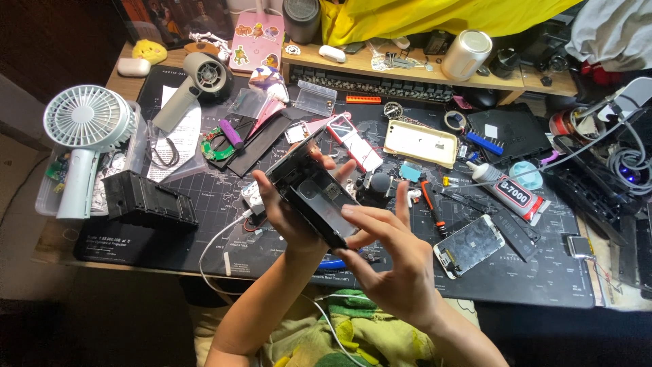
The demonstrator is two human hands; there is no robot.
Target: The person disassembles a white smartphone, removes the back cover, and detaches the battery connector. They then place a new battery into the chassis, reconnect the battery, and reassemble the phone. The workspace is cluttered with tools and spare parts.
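Observation:
My left hand (288,217) grips a black opened electronic device (311,192) from underneath, holding it tilted above the dark desk mat (204,231). My right hand (387,255) is at the device's near right end, fingers spread, fingertips touching its edge. The device's inside faces up, showing a dark cavity and small parts. A white cable (221,248) runs from under my left hand toward the desk's front edge.
A black box-shaped part (146,200) and a white handheld fan (85,136) lie left. A cracked phone screen (468,246), glue tube (509,190), orange-handled screwdriver (431,204) and cream phone case (420,143) lie right. Cables and tools crowd the far right.

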